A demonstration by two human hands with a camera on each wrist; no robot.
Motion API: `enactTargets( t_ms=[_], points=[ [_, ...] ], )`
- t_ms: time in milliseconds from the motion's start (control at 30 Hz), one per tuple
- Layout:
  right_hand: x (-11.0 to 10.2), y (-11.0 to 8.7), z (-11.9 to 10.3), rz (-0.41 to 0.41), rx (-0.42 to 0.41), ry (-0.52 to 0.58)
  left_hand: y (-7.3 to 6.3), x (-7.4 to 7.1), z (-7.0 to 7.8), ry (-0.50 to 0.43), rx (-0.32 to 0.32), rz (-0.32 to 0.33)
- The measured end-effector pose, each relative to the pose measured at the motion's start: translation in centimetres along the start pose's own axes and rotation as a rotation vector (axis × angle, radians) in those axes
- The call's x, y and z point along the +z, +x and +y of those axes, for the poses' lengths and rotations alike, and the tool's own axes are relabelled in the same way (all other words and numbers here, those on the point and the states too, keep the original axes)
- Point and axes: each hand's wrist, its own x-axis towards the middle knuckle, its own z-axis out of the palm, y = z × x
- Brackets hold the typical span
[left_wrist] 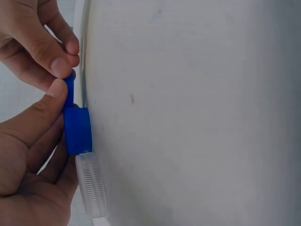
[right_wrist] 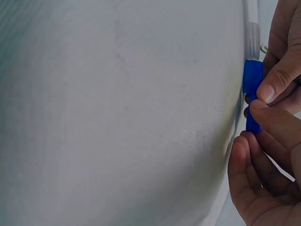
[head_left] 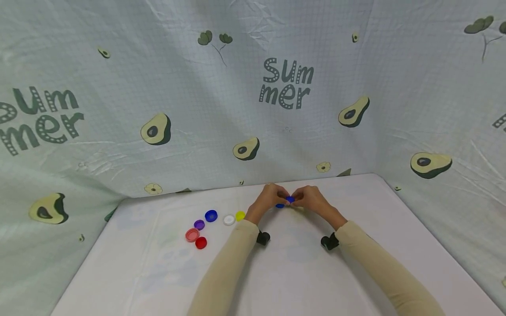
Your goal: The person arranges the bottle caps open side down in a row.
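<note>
Your left grip (head_left: 272, 196) and right grip (head_left: 312, 201), both nearly closed, pinch one blue cap (head_left: 290, 199) far on the bench (head_left: 292, 272), just right of a second cap (head_left: 280, 205). It should be light, stiff and slippery; hold its edge.

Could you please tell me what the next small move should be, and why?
I would probably settle the held blue cap beside the other blue cap: the left hand and right hand meet on the held one, the two caps are close together, and more caps curve across the table from the red cap to the yellow cap.
</note>
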Motion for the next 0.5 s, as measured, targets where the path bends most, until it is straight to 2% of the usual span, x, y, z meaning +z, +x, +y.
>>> enactTargets(
  t_ms=[233,400,500],
  points=[
    [0.16,-0.03,-0.11,-0.037,-0.005,-0.010,-0.32,-0.36,0.00,0.047,0.001,-0.036],
    [0.22,-0.06,-0.16,-0.038,-0.014,-0.019,-0.43,-0.39,0.19,0.061,0.030,-0.042],
    [0.32,0.00,-0.14,-0.044,0.003,-0.026,-0.40,-0.32,0.28,0.073,0.013,-0.056]
  ],
)
